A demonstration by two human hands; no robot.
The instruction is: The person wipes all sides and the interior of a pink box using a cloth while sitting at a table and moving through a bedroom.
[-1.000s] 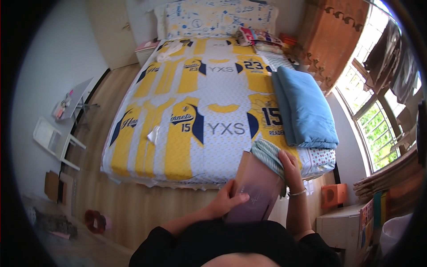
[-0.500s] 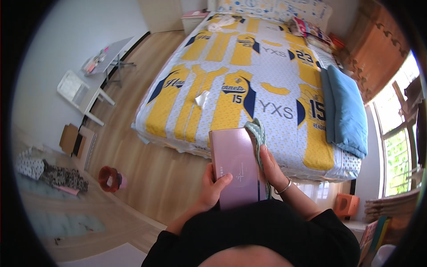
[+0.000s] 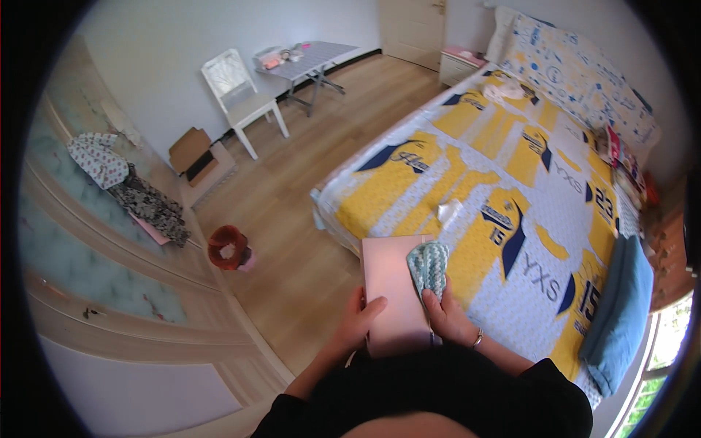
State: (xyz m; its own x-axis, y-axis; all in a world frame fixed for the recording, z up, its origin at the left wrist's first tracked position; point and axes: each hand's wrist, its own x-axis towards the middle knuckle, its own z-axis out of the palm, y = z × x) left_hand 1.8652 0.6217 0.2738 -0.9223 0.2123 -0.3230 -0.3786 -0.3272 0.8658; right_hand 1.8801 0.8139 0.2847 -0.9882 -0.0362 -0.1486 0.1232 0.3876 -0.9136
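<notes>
Close to my body is a flat pink box (image 3: 393, 285), its lid facing up. My left hand (image 3: 358, 320) grips its left side, thumb on top and the other fingers out of sight beneath. On the box's right side, my right hand (image 3: 448, 318) is closed on a folded green-and-white knitted piece (image 3: 429, 267), pressing it against the box. A bracelet circles my right wrist. Past the box lies the bed (image 3: 475, 274), under a yellow, white and navy patterned sheet, with a crumpled white tissue (image 3: 450, 212) on it.
A blue folded quilt (image 3: 619, 314) lies along the bed's right edge. At left stand a red-brown waste bin (image 3: 228, 247), an open cardboard box (image 3: 196, 157), a white chair (image 3: 244, 102) and a grey folding table (image 3: 314, 60). Clothes (image 3: 139, 193) hang on the wardrobe doors (image 3: 139, 292).
My view has swung left, showing more of the wardrobe, chair and door. The box stays in my hands; the knitted piece now shows more of its broad face over the box's right edge.
</notes>
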